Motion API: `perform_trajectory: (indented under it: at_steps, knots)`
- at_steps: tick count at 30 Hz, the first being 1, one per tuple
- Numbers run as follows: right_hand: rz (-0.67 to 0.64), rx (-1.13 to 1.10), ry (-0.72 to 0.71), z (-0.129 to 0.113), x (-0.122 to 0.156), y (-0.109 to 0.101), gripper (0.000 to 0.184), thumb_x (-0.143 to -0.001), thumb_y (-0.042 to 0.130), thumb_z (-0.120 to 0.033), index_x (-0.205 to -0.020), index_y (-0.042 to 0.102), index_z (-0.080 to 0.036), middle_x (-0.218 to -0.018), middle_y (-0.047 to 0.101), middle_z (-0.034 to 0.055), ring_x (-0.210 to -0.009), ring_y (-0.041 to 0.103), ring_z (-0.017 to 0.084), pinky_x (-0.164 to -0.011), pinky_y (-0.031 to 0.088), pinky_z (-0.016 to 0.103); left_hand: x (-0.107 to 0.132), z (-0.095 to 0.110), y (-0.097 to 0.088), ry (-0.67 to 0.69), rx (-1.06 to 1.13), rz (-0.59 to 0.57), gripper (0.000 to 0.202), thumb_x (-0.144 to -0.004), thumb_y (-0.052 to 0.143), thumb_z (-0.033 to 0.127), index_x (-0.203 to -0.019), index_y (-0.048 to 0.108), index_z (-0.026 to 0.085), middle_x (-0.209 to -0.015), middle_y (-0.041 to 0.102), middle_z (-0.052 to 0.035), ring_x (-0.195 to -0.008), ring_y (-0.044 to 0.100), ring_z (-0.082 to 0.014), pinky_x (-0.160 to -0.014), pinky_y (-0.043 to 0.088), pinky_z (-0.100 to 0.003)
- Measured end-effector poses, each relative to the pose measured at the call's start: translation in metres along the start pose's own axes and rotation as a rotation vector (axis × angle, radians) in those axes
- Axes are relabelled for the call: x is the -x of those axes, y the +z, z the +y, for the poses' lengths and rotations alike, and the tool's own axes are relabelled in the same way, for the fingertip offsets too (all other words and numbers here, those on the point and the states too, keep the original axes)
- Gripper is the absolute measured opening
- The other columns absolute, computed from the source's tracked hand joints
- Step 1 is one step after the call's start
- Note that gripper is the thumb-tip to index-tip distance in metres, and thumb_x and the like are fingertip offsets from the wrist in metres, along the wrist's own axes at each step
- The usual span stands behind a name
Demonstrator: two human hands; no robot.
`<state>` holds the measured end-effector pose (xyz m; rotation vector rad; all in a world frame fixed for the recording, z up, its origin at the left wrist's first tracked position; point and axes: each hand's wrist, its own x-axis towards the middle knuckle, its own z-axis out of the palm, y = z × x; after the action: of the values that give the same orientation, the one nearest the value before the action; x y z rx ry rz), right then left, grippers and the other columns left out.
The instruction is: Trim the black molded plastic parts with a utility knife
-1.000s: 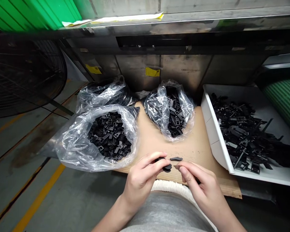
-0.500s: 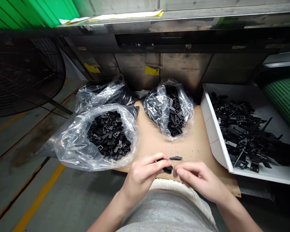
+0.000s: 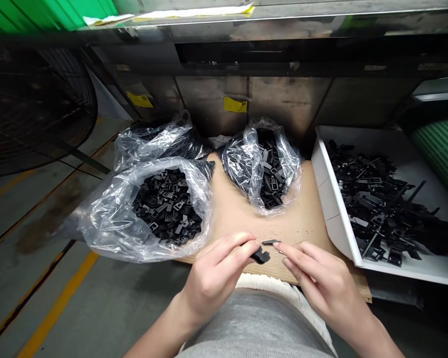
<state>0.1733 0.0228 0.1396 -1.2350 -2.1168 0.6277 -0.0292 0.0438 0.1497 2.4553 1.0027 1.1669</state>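
Note:
My left hand (image 3: 218,271) is closed in a pinch on a small black plastic part (image 3: 261,255), whose curved, notched end sticks out past the fingertips to the right. A thin, flat, dark pointed piece (image 3: 270,242) lies on the board just beyond it. My right hand (image 3: 321,273) has its index fingertip at the right end of that piece, covering it. The right thumb sits lower, apart from the index finger. A small bright glint shows beside that fingertip; I cannot make out what it is.
The brown board (image 3: 231,209) bears an open clear bag (image 3: 108,223) of black parts at left and another bag (image 3: 246,169) at the back. A white bin (image 3: 330,199) of mixed black parts stands right. A large fan (image 3: 33,109) is at far left, a metal ledge (image 3: 302,22) above.
My right hand has uncurled, its index finger reaching to the flat pointed piece. The black part in my left hand has tilted and shows more of its notched end.

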Motion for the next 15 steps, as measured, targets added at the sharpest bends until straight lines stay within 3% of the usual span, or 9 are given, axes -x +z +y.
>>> perform_trajectory:
  at_steps: [8,15]
  knots:
    - [-0.047,0.287,0.025,-0.013,-0.003,-0.002,0.025,-0.088,0.038,-0.023,-0.105,0.056,-0.023,-0.068,0.047,0.0011,-0.062,0.047,0.014,-0.056,0.036,0.027,-0.001,-0.006,0.002,0.163,-0.057,-0.025,0.020,-0.080,0.049,0.000,-0.097,0.059,0.002,-0.093,0.063,-0.0138,-0.091,0.057,-0.0167,-0.078,0.049,-0.027]
    - [-0.127,0.334,0.067,-0.014,-0.010,0.000,0.024,-0.088,0.038,-0.025,-0.101,0.058,-0.023,-0.067,0.046,0.0007,-0.060,0.046,0.014,-0.054,0.034,0.026,0.004,-0.012,0.003,0.210,-0.056,-0.017,0.018,-0.080,0.050,0.002,-0.094,0.060,0.002,-0.092,0.065,-0.0150,-0.091,0.059,-0.0183,-0.077,0.050,-0.026]
